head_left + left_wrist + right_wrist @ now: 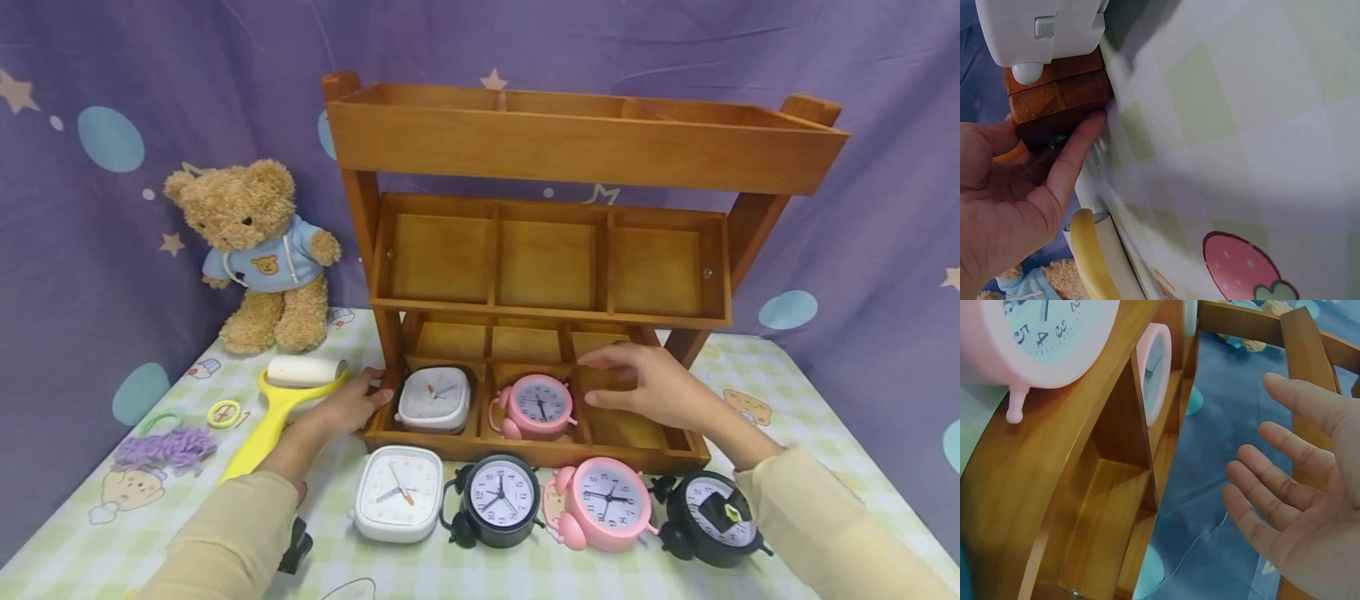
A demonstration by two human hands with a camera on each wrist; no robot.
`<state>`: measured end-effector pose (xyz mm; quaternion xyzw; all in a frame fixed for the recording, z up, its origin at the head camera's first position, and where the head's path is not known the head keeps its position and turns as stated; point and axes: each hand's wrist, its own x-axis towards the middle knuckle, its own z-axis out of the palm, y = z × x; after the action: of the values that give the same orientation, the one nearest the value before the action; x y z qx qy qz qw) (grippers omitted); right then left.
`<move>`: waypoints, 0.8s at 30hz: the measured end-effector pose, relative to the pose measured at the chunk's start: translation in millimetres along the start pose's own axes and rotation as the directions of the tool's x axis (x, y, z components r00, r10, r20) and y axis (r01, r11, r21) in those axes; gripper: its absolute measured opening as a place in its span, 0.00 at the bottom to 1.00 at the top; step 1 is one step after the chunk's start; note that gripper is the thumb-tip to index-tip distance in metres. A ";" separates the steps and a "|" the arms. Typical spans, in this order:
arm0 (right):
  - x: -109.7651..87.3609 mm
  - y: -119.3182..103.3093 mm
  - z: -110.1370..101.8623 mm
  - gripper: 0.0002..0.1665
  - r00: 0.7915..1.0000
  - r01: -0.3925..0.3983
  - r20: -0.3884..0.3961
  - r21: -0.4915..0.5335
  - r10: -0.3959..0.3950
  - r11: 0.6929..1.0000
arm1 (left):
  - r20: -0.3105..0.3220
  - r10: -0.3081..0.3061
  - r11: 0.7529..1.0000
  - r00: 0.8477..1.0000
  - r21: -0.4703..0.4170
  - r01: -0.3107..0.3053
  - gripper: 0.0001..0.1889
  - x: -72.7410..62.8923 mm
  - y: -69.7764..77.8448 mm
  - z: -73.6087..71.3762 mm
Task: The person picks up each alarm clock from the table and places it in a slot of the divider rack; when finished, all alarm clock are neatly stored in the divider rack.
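My left hand (347, 410) grips the lower left end of the brown wooden shelf (585, 150), thumb and fingers on either side of the wood in the left wrist view. Over the bottom tier's right compartment, my right hand (654, 382) hovers with spread fingers and nothing in them. A white alarm clock (434, 397) lies in that tier's left compartment, a pink twin-bell alarm clock (537, 406) in the middle one. In front stand another white clock (399, 493), a black clock (498, 502), a second pink clock (606, 505) and a second black clock (712, 518), its dial partly covered.
A teddy bear (264, 254) in a blue hoodie sits left of the shelf. Near it lie a yellow-handled roller (262, 433), a purple fluffy band (167, 448) and small rings. Behind the checked tablecloth (802, 467) hangs a purple curtain (615, 42).
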<state>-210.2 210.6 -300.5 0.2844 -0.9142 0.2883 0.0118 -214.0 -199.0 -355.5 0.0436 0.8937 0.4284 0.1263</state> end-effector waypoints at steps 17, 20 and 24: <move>-43.6 14.3 -20.7 0.26 0.993 -0.040 -0.114 0.027 0.043 0.999 | 0.010 0.002 1.000 1.000 -0.016 -0.002 0.26 -1.3 1.2 -1.7; -52.4 20.0 -23.3 0.26 0.990 -0.027 -0.135 0.026 0.031 0.999 | 0.014 0.003 1.000 1.000 -0.022 -0.003 0.26 -0.5 0.1 -1.6; -63.7 29.0 -25.8 0.25 0.987 -0.011 -0.162 0.033 0.017 0.999 | 0.024 0.000 1.000 1.000 -0.020 0.000 0.27 0.1 -1.0 -1.6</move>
<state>-175.7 276.6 -305.9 0.2538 -0.9076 0.3250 0.0796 -214.5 -200.8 -355.4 0.0474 0.8879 0.4366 0.1373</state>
